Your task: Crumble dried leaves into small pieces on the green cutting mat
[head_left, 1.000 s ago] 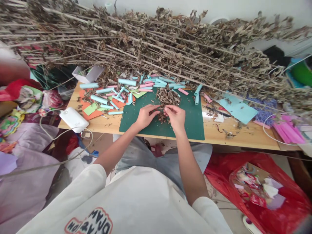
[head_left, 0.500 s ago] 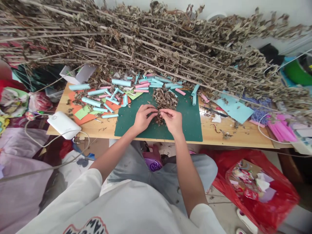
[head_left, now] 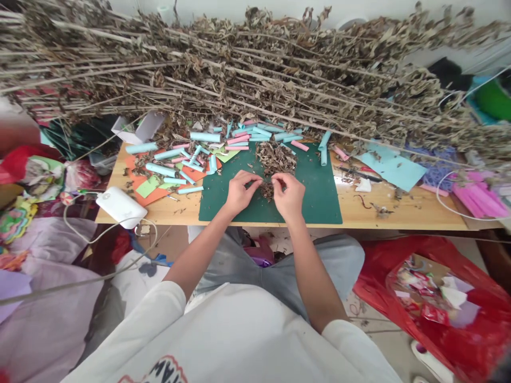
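Note:
A loose heap of dried brown leaves (head_left: pixel 276 157) lies on the green cutting mat (head_left: pixel 319 199), with crumbs trailing toward me. At the heap's near left side, my left hand (head_left: pixel 241 192) is closed in a pinch of thumb and forefinger. My right hand (head_left: pixel 290 196) pinches likewise at the near right side, its fingertips a small gap from the left's. Any leaf bit between the fingers is too small to make out. Rolled blue paper tubes (head_left: pixel 205 137) and pink paper tubes (head_left: pixel 238 140) lie behind and left of the mat.
Long dried leafy stalks (head_left: pixel 223 69) stretch across the back of the wooden table (head_left: pixel 403 213). A white power bank (head_left: pixel 122 206) with a cable sits at the left edge. On the right are a blue paper sheet (head_left: pixel 393 164), a dark pen (head_left: pixel 361 174) and, below, a red rubbish bag (head_left: pixel 383 276).
My hands, fingertips together over the leaves half a second ago, have drawn slightly apart. The whole view has shifted a little, so the table's left part sits further right.

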`<state>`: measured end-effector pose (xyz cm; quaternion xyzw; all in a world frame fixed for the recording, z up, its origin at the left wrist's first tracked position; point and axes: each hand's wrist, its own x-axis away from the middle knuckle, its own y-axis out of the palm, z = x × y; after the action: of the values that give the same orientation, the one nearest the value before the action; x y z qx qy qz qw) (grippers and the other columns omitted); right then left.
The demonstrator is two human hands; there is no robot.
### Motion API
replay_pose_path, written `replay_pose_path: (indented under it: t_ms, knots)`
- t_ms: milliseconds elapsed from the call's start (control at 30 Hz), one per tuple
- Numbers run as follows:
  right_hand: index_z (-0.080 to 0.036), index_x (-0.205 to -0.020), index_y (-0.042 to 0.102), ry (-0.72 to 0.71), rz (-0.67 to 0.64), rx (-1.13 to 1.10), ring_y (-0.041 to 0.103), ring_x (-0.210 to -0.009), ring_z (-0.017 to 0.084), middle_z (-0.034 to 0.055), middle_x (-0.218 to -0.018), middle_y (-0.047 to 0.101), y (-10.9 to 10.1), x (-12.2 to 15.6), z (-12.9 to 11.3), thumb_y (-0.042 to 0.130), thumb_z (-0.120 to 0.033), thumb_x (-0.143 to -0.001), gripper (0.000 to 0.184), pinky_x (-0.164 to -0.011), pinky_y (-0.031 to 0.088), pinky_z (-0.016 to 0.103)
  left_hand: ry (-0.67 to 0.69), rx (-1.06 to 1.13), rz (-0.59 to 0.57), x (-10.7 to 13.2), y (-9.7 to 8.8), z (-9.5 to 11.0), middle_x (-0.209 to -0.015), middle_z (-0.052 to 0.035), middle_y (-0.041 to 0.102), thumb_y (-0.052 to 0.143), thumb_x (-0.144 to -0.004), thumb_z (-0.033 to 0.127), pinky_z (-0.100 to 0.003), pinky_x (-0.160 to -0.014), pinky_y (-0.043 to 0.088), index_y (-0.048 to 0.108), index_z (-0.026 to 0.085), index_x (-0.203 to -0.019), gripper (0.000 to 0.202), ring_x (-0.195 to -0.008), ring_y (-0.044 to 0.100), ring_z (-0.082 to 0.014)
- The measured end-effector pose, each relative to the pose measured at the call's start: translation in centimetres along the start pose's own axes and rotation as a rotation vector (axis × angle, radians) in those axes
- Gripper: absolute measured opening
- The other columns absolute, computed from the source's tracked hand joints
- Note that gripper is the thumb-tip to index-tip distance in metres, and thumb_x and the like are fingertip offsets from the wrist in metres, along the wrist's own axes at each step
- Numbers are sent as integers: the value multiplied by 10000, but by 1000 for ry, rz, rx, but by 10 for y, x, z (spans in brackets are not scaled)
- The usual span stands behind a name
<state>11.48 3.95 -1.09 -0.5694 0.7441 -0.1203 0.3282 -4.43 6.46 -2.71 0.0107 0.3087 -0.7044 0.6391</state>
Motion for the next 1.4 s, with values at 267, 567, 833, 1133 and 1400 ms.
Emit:
replay_pose_path:
  t_ms: [267,567,833,1133,1400]
  knots:
    - [-228,-1054,711,-40,-76,-36,664,-839,200,54,-972,730,-9,3,1,574,-269,-856,244,-868,530,380,4,37,-54,-2,2,-3,-910,-52,741,632,-881,322,-350,-836,511,740,216,-989,186,-891,630,-187]
    - [-219,-864,713,-43,-60,-81,658,-778,184,43,-871,730,0,7,-2,557,-256,-857,161,-785,529,328,-30,34,-65,1,-1,3,-843,-47,698,639,-867,321,-278,-720,503,734,182,-915,175,-749,615,-139]
    - [-214,-857,707,-31,-7,-11,643,-765,190,40,-850,723,-3,5,8,543,-219,-851,164,-797,514,336,-75,79,-42,1,-1,0,-821,-46,700,646,-859,366,-280,-699,486,742,180,-899,213,-718,594,-136]
    - [-220,-1048,704,-146,0,83,593,-1003,256,67,-1028,707,-2,6,5,604,-273,-859,220,-904,479,409,-117,115,-27,0,-3,3,-857,-41,710,670,-841,379,-275,-695,489,740,195,-917,212,-725,601,-135]
    - [-212,-821,686,-96,50,80,596,-895,230,44,-852,703,5,9,3,566,-211,-870,129,-832,466,378,-91,129,-49,1,-2,0,-800,-30,693,654,-856,355,-273,-694,480,730,187,-852,185,-711,586,-131]
